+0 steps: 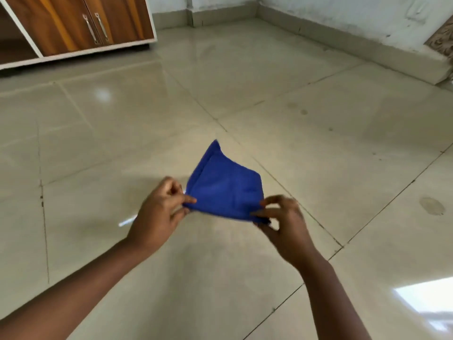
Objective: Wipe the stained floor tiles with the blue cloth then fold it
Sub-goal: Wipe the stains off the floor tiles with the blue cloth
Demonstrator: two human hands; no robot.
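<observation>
Blue cloth point(224, 190), soft and folded into a rough triangle, is held above the glossy beige floor tiles point(306, 155); one near corner is pinched by the left hand point(159, 212), the other by the right hand point(284, 222); round stains point(432, 206) are seen at right.

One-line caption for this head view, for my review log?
Both hands, left hand and right hand, pinch the blue cloth above beige floor tiles.

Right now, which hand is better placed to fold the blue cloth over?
Probably the left hand: its grip pinches the blue cloth at a clearly visible corner, while the right hand is blurred at the opposite corner.
</observation>
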